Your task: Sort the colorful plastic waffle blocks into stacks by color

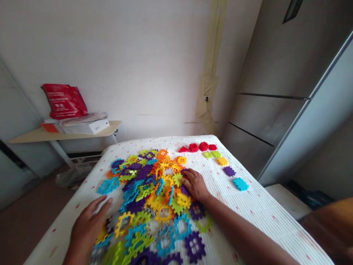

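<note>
A heap of interlocking gear-edged plastic tiles in purple, blue, green, yellow, orange and grey spreads over the cloth-covered table. My right hand rests on the right side of the heap, fingers reaching over it. At its fingertips lies a purple tile, and a light green tile is close to the thumb. My left hand hovers at the heap's left edge, thumb and fingers apart, holding nothing. Nearest to it are a blue tile and a yellow frame tile.
Along the far right stand red tiles, then green tiles, a yellow tile, a purple tile and a blue tile. A side table holds boxes and a red bag. A refrigerator stands right.
</note>
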